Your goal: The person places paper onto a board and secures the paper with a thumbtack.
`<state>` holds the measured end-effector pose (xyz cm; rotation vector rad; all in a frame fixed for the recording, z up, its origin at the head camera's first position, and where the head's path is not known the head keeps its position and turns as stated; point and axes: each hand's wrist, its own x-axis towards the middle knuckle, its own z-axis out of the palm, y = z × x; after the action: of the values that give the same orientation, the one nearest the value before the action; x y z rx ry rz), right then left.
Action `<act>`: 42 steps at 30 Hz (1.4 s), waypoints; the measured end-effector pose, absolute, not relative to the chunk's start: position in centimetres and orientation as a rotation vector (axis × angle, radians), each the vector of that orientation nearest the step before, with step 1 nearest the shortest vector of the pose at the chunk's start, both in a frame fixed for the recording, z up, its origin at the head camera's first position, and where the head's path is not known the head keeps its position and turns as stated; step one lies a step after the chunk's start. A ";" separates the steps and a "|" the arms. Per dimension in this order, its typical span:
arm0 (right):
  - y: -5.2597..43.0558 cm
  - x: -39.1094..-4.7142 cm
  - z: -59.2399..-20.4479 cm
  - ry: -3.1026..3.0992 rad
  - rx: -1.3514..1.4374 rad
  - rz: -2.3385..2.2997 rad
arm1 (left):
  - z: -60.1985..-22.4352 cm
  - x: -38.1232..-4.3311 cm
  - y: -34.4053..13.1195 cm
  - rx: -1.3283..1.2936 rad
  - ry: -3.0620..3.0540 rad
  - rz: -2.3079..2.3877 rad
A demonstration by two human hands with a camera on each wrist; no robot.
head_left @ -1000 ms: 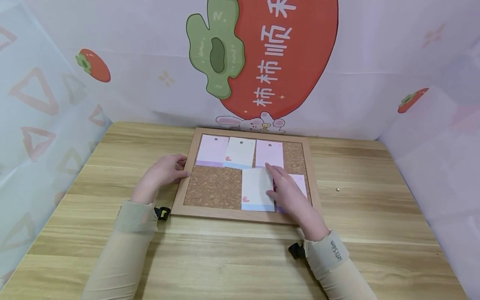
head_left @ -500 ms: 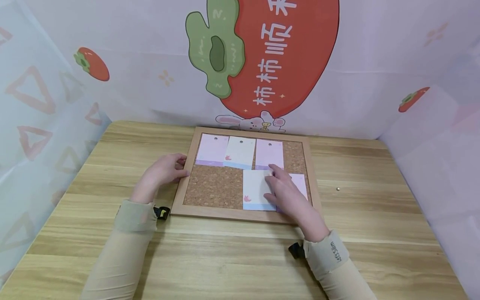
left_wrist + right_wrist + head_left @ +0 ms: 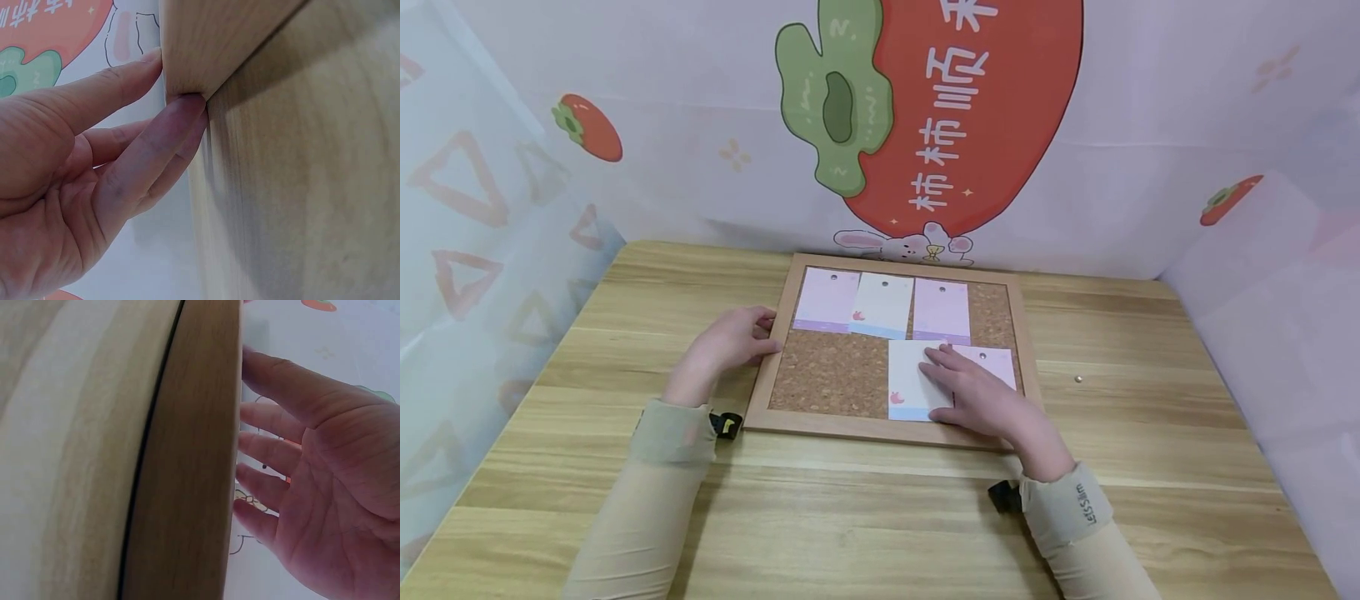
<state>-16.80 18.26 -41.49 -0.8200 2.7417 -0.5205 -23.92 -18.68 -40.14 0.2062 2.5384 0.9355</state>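
A wood-framed cork board (image 3: 827, 375) lies on the table. My left hand (image 3: 730, 342) holds its left edge, thumb at the upper edge and fingers against the side, as the left wrist view shows of the frame (image 3: 212, 44). On the lower row lies a white note (image 3: 910, 375) with a blue bottom band. My right hand (image 3: 977, 396) rests on its right part with fingers spread and fairly straight, hiding that side. Beside it, a pink note (image 3: 1002, 364) bears a pin (image 3: 982, 356) and is partly covered by the hand. In the right wrist view, my right hand (image 3: 337, 469) reaches over the frame (image 3: 187, 456).
Along the top row are a pink note (image 3: 827, 300), a white note (image 3: 880, 304) and another pink note (image 3: 942, 312), each pinned. One loose pin (image 3: 1078, 379) lies on the wooden table (image 3: 865, 517) right of the board. A printed cloth (image 3: 700, 167) stands behind.
My right hand's fingers have spread and come down onto the white note, which has shifted slightly right. The pin on the lower pink note has come into view. My left hand stays put.
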 end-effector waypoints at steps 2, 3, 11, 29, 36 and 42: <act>18.3 -16.8 -41.5 2.750 -0.837 -0.512 | -40.1 -23.9 -18.7 0.208 2.537 0.938; 18.2 -16.8 -41.5 2.753 -0.833 -0.505 | -40.1 -23.9 -18.7 0.208 2.537 0.939; 17.7 -16.7 -41.4 2.790 -0.812 -0.452 | -40.3 -23.9 -18.8 0.205 2.551 0.932; 17.9 -16.6 -41.6 2.838 -0.876 -0.434 | -37.7 -22.2 -16.8 0.330 2.794 0.604; 17.9 -16.7 -41.6 2.852 -0.881 -0.428 | -37.2 -20.8 -13.5 0.542 2.830 0.601; 17.9 -16.7 -41.6 2.856 -0.906 -0.436 | -38.1 -18.7 -9.2 0.803 2.810 0.534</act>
<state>-16.68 17.94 -41.57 -0.9059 2.8562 -0.4362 -18.71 -9.19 -38.05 0.8030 2.8105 0.5342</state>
